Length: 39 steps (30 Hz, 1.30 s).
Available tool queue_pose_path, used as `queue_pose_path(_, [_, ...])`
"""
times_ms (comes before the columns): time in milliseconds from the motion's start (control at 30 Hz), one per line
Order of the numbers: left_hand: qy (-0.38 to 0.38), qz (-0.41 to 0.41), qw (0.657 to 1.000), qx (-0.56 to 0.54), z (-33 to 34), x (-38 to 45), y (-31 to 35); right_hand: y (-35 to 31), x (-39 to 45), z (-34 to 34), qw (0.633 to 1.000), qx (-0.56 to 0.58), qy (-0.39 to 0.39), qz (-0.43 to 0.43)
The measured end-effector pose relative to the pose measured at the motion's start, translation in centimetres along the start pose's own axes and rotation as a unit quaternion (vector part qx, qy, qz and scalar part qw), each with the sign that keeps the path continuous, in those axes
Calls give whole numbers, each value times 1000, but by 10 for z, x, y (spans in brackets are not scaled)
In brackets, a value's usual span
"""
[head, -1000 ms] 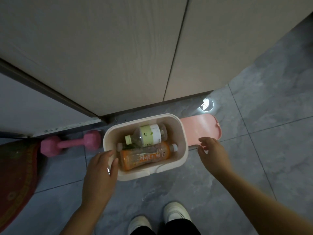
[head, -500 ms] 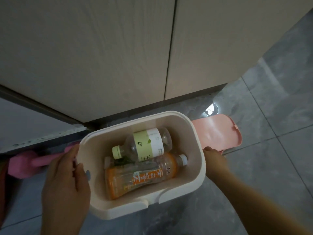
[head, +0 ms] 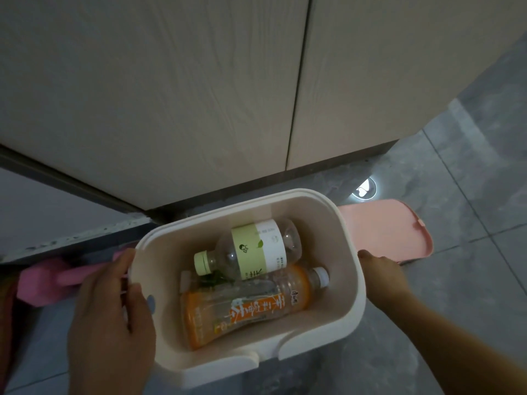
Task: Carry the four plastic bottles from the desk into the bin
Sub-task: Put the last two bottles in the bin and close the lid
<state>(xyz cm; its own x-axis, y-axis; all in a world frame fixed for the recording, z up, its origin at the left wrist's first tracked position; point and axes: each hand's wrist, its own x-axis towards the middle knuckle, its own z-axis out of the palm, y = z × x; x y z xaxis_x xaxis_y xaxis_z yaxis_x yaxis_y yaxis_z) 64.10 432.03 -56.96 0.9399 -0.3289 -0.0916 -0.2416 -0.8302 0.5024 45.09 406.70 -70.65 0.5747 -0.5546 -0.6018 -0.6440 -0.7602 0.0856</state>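
Observation:
A cream plastic bin (head: 353, 283) is held between both my hands, above the grey floor. Inside it lie a clear bottle with a green-and-white label and green cap (head: 256, 249) and an orange-labelled bottle with a white cap (head: 245, 306); more clear plastic and something green show beneath them, too hidden to tell apart. My left hand (head: 111, 323) grips the bin's left wall, thumb along the rim. My right hand (head: 382, 275) holds the right wall, its fingers hidden behind the bin.
The bin's pink lid (head: 390, 229) lies on the floor to the right. A pink dumbbell (head: 48, 280) lies at the left by the cabinet base. Wooden cabinet doors (head: 199, 95) fill the view ahead. A round floor drain (head: 366, 190) sits behind the lid.
Both hands closed on the bin's sides and the bin came up towards the camera, looking larger. The right hand went from hovering near the lid to the bin's right wall.

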Motion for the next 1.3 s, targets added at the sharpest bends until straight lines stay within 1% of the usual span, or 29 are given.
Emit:
queue_pose_path(67, [12, 1, 1000, 14, 1, 0, -3, 3, -7, -8, 1000, 1, 15, 2])
queue_pose_path(133, [11, 1, 1000, 17, 0, -1, -4, 9, -15, -18, 999, 9, 46, 23])
queue_pose_path(200, [3, -12, 1000, 12, -1, -1, -2, 19, -26, -31, 996, 40, 72, 43])
queue_pose_path(300, [-9, -13, 1000, 13, -6, -1, 5, 33, -45, -56, 988, 89, 110, 61])
queue_pose_path(400, [-21, -28, 999, 6, -11, -3, 13, 45, -69, -89, 971, 149, 173, 72])
queue_pose_path(467, [-33, -41, 999, 4, -17, -4, 19, 50, -91, -110, 959, 188, 199, 71])
queue_pose_path(600, [-67, -59, 996, -1, -17, -1, 20, 50, -130, -129, 928, 291, 215, 92])
queue_pose_path(633, [-78, -62, 995, -2, -19, -2, 22, 50, -143, -136, 911, 332, 222, 100])
queue_pose_path(700, [-100, -68, 993, 1, -24, -3, 25, 50, -168, -152, 865, 425, 240, 114])
queue_pose_path(800, [-132, -66, 989, 2, -31, 0, 32, 48, -202, -170, 798, 534, 251, 118])
queue_pose_path(900, [-156, -54, 986, 2, -38, 0, 34, 43, -224, -184, 696, 661, 261, 103])
queue_pose_path(967, [-154, -76, 985, -14, -43, -5, 36, 36, -232, -191, 637, 715, 271, 100])
queue_pose_path(1033, [-147, -101, 983, -49, -47, -13, 40, 27, -235, -196, 597, 750, 271, 89])
queue_pose_path(1133, [-132, -132, 974, -128, -51, -24, 44, 9, -235, -196, 553, 798, 223, 83])
queue_pose_path(1200, [-140, -167, 959, -183, -54, -28, 46, -6, -230, -190, 520, 834, 160, 86])
queue_pose_path(1267, [-165, -207, 921, -285, -57, -32, 46, -25, -224, -185, 487, 863, 95, 94])
queue_pose_path(1300, [-178, -219, 901, -328, -57, -34, 45, -34, -219, -181, 479, 870, 66, 98])
